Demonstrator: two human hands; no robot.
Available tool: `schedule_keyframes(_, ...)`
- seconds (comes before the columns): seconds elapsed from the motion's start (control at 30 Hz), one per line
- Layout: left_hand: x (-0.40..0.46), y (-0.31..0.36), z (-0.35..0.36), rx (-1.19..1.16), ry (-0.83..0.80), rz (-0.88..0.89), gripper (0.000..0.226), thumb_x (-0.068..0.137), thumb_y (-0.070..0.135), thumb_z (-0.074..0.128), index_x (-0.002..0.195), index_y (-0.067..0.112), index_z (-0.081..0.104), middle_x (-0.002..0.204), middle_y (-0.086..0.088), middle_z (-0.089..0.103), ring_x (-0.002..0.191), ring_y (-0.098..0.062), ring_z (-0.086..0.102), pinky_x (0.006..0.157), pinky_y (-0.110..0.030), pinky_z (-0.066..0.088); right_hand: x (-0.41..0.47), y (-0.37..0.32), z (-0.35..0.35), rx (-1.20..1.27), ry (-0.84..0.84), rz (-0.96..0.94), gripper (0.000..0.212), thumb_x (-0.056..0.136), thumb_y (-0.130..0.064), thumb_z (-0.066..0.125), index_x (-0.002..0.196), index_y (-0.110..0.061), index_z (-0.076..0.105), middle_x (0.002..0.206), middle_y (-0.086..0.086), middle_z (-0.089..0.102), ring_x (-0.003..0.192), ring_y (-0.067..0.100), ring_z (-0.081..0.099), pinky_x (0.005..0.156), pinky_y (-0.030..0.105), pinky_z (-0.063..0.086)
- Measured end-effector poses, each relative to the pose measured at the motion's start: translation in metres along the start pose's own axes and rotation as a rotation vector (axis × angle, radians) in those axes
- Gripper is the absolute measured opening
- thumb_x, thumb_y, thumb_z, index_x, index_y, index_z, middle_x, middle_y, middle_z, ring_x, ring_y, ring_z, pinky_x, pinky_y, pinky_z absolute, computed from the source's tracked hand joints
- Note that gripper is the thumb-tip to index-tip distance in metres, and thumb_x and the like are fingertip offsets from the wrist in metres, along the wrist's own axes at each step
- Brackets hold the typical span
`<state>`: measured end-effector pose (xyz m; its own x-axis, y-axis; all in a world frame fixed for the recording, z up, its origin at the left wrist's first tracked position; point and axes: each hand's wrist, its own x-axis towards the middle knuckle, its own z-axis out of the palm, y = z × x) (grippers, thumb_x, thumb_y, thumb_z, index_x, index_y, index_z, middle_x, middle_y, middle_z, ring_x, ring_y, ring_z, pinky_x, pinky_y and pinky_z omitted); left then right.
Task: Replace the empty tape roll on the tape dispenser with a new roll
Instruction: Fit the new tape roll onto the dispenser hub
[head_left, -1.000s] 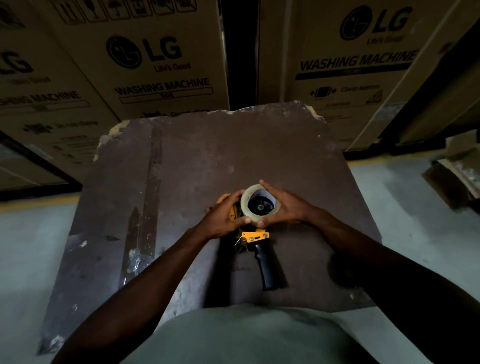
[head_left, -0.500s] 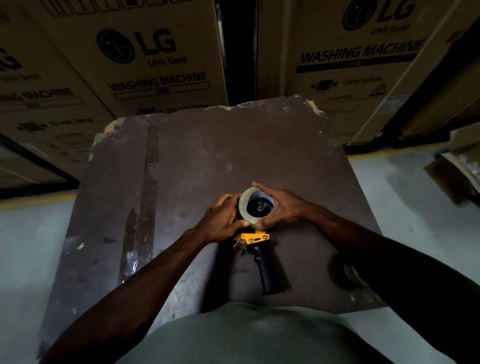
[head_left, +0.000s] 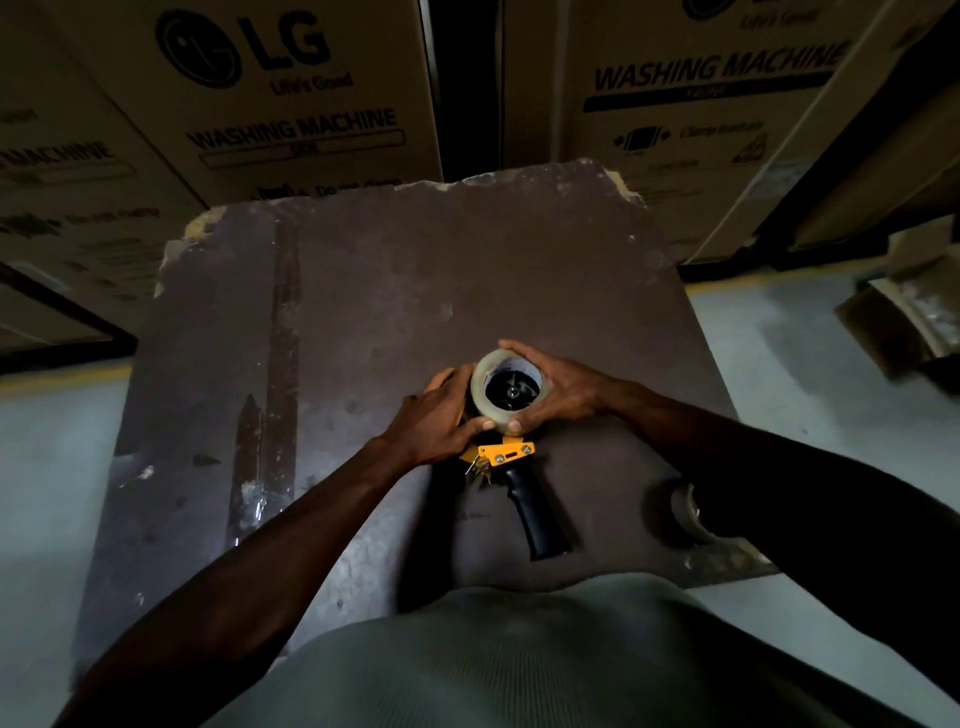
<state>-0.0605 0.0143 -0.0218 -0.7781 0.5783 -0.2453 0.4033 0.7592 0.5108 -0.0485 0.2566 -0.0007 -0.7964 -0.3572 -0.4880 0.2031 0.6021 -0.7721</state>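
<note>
A clear tape roll (head_left: 487, 402) sits over the black hub of a yellow tape dispenser (head_left: 506, 453) lying on the dark worn table (head_left: 363, 322). The dispenser's black handle (head_left: 535, 514) points toward me. My right hand (head_left: 563, 389) curls round the roll's right side, thumb at its near edge. My left hand (head_left: 441, 415) grips the roll and dispenser body from the left. A second, thin roll (head_left: 688, 512) lies on the table at the right, partly hidden by my right forearm.
Tall cardboard washing-machine boxes (head_left: 291, 98) stand close behind the table. A torn cardboard piece (head_left: 898, 322) lies on the pale floor at the right. Old tape strips (head_left: 283, 353) run down the table's left part.
Both hands keep their hold on the roll at the dispenser hub. The camera has tipped down slightly, bringing the thin roll at the right into view.
</note>
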Motion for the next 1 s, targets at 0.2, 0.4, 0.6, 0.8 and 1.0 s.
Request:
schedule_keyframes(0.2,0.001,0.000,-0.003,0.001,-0.038,-0.021,0.077,0.083,0.071,0.048,0.144,0.035,0.020,0.144,0.001,0.044,0.139,-0.022,0.035,0.095,-0.059,0.046,0.003,0.000,-0.001,0.079,-0.040,-0.025,0.121,0.062,-0.029,0.095,0.156,-0.030,0.019,0.147,-0.012,0.048,0.135,0.003,0.045,0.116,0.031,0.036)
schedule_keyframes(0.4,-0.002,0.001,-0.009,0.015,-0.074,-0.030,0.090,0.079,0.073,0.048,0.150,0.035,0.007,0.155,-0.002,0.035,0.148,-0.022,0.021,0.105,-0.060,0.038,0.003,0.009,0.002,0.138,-0.024,-0.028,0.129,0.063,-0.027,0.094,0.159,-0.028,0.007,0.151,-0.009,0.041,0.137,0.005,0.041,0.112,0.022,0.034)
schedule_keyframes(0.6,-0.005,-0.005,-0.013,-0.038,-0.159,-0.019,0.101,0.079,0.068,0.058,0.152,0.045,-0.008,0.154,-0.013,0.028,0.144,-0.026,0.030,0.109,-0.045,0.039,0.000,0.027,0.003,0.516,0.103,0.136,0.061,0.082,-0.027,0.080,0.136,-0.010,0.056,0.136,0.012,0.063,0.120,0.019,0.061,0.109,0.040,0.045)
schedule_keyframes(0.8,-0.002,0.000,-0.002,-0.189,-0.104,0.001,0.105,0.080,0.063,0.068,0.156,0.035,0.002,0.157,-0.002,0.029,0.145,-0.014,0.025,0.115,-0.037,0.034,-0.004,0.041,0.009,0.702,0.094,0.177,0.035,0.087,-0.026,0.073,0.117,-0.007,0.069,0.116,0.009,0.074,0.118,0.024,0.065,0.110,0.047,0.044)
schedule_keyframes(1.0,-0.005,0.004,0.010,-0.212,-0.032,0.022,0.107,0.080,0.060,0.070,0.156,0.028,0.002,0.162,0.003,0.022,0.150,-0.012,0.010,0.119,-0.041,0.027,-0.002,0.043,0.006,0.774,0.091,0.161,0.021,0.086,-0.016,0.072,0.105,-0.007,0.072,0.111,0.013,0.074,0.112,0.025,0.066,0.113,0.051,0.040)
